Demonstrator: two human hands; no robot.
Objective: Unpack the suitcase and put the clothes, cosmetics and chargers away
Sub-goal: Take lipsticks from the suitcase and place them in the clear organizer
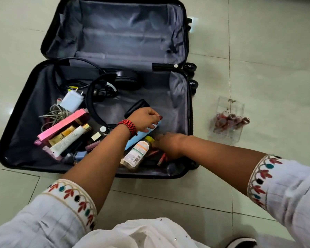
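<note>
While both reach in, head view: suitcase (16,122) open on floor (258,51); cosmetics (68,140) heaped in near half.
Left grip (145,120): fingers curled over blue tube (138,138); hold unclear.
Right grip (168,145): blurred among lipsticks (161,159), cannot tell.
Handling: tubes light, slick; likely pinch mid-body.

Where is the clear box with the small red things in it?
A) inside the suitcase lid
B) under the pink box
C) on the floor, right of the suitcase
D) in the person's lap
C: the clear box stands on the tiled floor, to the right of the open suitcase and apart from it.
</note>
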